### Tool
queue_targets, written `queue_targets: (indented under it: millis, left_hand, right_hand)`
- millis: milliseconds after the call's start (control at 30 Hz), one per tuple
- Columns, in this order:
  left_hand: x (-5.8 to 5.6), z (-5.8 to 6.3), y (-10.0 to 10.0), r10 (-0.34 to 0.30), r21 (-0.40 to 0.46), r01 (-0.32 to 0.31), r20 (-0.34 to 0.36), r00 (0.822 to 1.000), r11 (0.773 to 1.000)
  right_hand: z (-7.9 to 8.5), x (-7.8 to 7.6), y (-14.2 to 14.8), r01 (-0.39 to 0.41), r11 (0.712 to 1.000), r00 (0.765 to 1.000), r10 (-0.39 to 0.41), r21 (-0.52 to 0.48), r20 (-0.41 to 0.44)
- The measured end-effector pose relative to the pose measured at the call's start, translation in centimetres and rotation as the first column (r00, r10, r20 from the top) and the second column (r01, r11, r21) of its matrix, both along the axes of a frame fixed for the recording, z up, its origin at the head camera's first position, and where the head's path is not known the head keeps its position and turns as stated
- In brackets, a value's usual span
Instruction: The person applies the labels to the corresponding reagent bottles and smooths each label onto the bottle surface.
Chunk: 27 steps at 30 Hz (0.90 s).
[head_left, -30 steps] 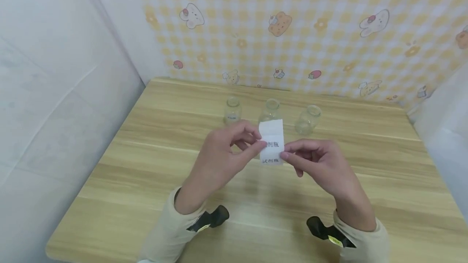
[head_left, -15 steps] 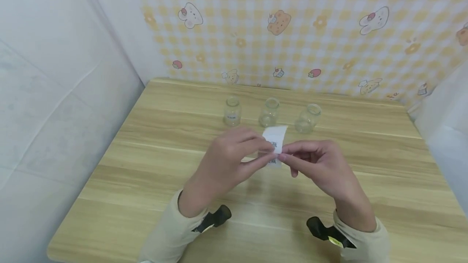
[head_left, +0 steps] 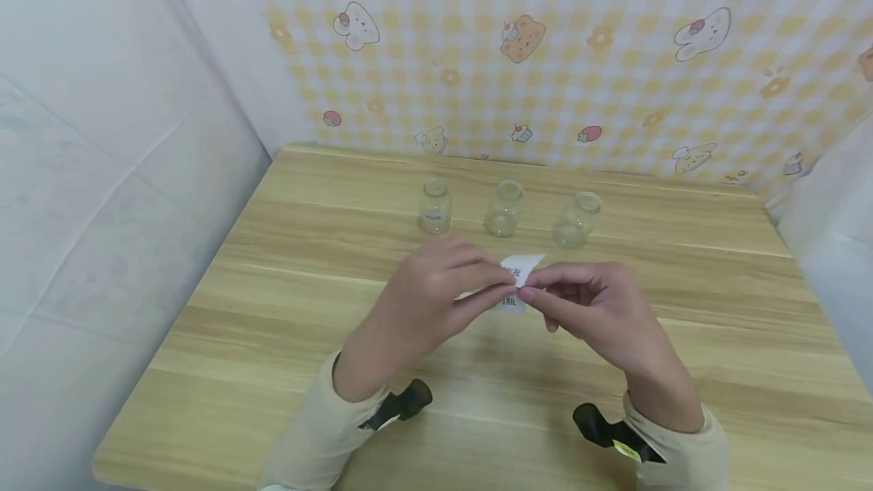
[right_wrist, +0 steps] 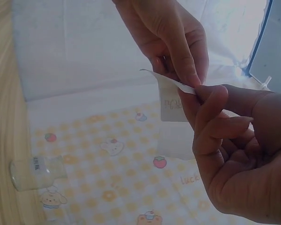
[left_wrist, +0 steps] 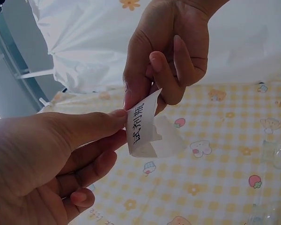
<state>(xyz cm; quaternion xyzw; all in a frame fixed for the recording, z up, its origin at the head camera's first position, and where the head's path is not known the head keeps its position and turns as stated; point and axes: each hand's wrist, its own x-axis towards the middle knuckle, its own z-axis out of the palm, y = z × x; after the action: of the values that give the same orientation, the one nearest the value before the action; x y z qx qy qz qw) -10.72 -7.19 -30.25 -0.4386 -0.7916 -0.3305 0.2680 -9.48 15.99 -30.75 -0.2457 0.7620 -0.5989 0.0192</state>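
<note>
A small white label sheet (head_left: 525, 262) printed with black characters is held up between both hands over the table. My left hand (head_left: 436, 286) pinches its left side between thumb and fingers. My right hand (head_left: 600, 309) pinches the right edge, its fingertips right beside the left ones. In the left wrist view the printed label (left_wrist: 141, 124) bends away from a paler strip (left_wrist: 166, 140) behind it. From the right wrist view, the sheet's folded top stands out above a hanging translucent lower part (right_wrist: 175, 140).
Three clear glass jars stand in a row behind the hands: a left jar (head_left: 435, 207) with a printed label, a middle jar (head_left: 503, 211) and a right jar (head_left: 576, 220). The wooden table (head_left: 273, 286) meets a yellow checked cloth (head_left: 464, 44) at the back.
My left hand has moved right along the label sheet to meet the right fingertips. The sheet's upper part has bent over; it stood flat and upright before. The right hand has barely moved.
</note>
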Motion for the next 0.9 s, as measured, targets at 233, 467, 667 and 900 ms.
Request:
queue_targets:
  millis: [233,467,667,900]
  left_hand:
    - [-0.15,0.06,0.09,0.003,-0.025,-0.003,-0.001,1.0,1.0]
    - [-0.2,0.02,0.08,0.016,-0.035,-0.015,0.003,1.0,0.999]
    - [-0.42,-0.18,0.07,0.042,-0.032,-0.042,0.002,0.999,0.999]
    - [-0.75,-0.23,-0.37,0.094,-0.051,-0.093,0.021,0.995,0.994]
  right_hand:
    - [-0.29,-0.28,-0.04,-0.021,0.999,1.0,0.022,-0.036,0.008]
    - [-0.35,-0.44,-0.21,-0.002,0.999,1.0,0.003,-0.035,0.029]
    - [-0.36,-0.62,-0.35,0.035,0.998,0.996,-0.038,0.043,0.079]
    - [-0.51,-0.94,-0.82,0.072,0.989,0.978,-0.095,0.128,0.187]
